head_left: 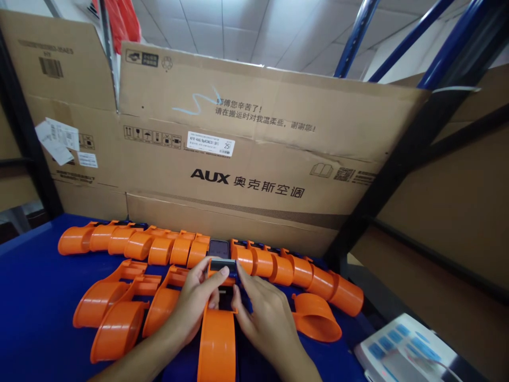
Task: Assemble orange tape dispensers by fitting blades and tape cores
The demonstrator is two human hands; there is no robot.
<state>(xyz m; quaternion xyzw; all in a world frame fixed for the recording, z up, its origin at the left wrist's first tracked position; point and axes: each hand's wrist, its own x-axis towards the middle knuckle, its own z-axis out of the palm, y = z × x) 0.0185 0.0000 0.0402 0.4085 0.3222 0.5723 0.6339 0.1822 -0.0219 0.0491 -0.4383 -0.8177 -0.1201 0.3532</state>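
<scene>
In front of me, both hands are on an orange plastic scoop (217,347), its round cup toward me. A dark display panel (222,266) sits in the far end of its handle. My left hand (194,297) is closed round the handle's left side, thumb pressed on the panel. From the right, my right hand (264,305) pinches the handle's edge between fingers and thumb. Several similar orange scoops (119,329) lie to the left, and one scoop (318,317) lies by my right hand. The underside of the held handle is hidden.
A row of orange scoops (139,245) runs along the back of the blue table (35,281), with a dark phone-like device (219,249) among them. Behind stands a cardboard panel (254,159). At the right front is a white device with blue keys (401,345), beside a dark frame post (382,175).
</scene>
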